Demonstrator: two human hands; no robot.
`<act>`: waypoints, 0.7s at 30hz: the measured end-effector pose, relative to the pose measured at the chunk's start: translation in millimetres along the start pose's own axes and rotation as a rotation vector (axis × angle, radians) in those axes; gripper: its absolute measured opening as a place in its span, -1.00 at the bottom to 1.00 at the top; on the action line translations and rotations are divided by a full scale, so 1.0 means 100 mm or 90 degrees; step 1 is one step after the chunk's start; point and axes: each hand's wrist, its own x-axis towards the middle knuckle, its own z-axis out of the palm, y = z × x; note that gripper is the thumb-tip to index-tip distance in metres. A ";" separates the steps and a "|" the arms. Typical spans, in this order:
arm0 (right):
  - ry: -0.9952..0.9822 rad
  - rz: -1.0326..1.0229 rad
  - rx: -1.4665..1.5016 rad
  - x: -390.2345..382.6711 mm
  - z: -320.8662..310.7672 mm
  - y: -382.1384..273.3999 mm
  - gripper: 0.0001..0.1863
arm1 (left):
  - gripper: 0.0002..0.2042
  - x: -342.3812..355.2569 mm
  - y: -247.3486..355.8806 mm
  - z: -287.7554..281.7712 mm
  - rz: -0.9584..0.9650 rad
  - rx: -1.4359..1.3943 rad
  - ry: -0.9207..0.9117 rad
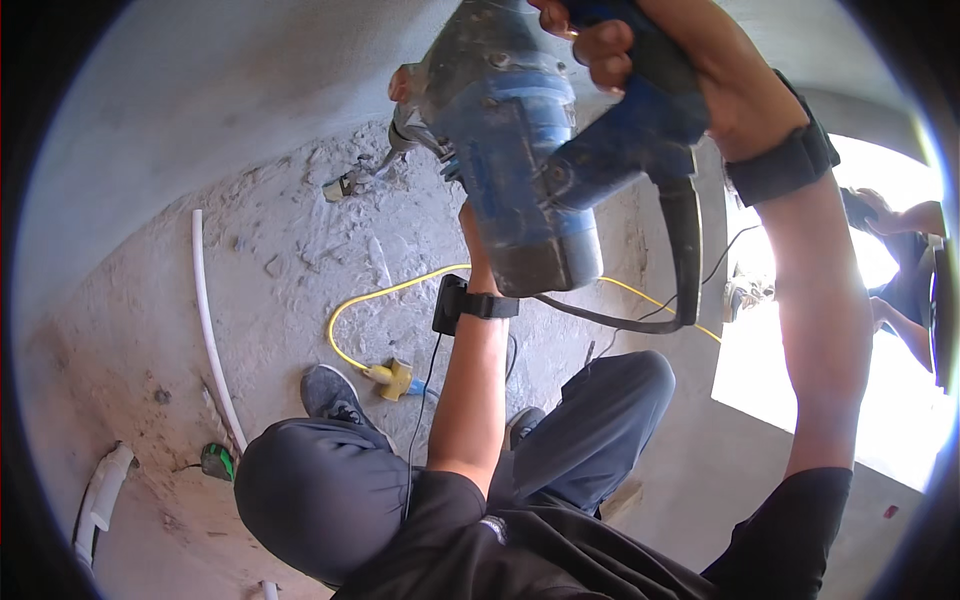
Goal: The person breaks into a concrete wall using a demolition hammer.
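Note:
A blue and grey rotary hammer (pixel 510 150), dusty and scuffed, fills the upper middle and is held up off the floor. My right hand (pixel 605 50) wraps round its rear handle, its fingers curled in. My left hand (pixel 468 228) reaches up behind the tool body, which hides most of it; what looks like a fingertip shows at the tool's far left side. A thick black cord (pixel 685 250) hangs from the handle's base and loops behind the motor housing. The tool's working end lies out of clear sight.
A yellow extension cable (pixel 345 340) with a yellow connector (pixel 397 380) crosses the rubble-strewn floor by my shoes. White conduit (pixel 208 300) and a green-black tape measure (pixel 217 461) lie at left. Past a bright opening at right, another person (pixel 905 260) is partly visible.

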 end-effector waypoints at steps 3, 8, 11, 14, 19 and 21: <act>-0.053 0.003 0.026 0.05 -0.10 -0.05 -0.86 | -0.78 -0.10 0.24 0.15 0.260 0.160 0.006; -0.102 -0.031 -0.006 0.04 0.06 -0.11 -0.85 | -0.66 -0.12 0.39 0.16 0.348 0.538 -0.016; -0.156 -0.074 -0.003 0.19 -0.01 0.03 -0.87 | -0.58 -0.17 0.44 0.21 0.356 0.606 -0.009; -0.173 -0.057 0.024 0.04 0.13 -0.07 -0.85 | -0.51 -0.22 0.56 0.22 0.436 0.744 0.037; -0.133 -0.108 0.010 0.05 0.10 -0.09 -0.86 | -0.52 -0.11 0.37 0.20 0.385 0.665 0.015; -0.166 -0.095 0.044 0.22 0.06 -0.09 -0.91 | -0.52 -0.05 0.33 0.14 0.354 0.635 0.010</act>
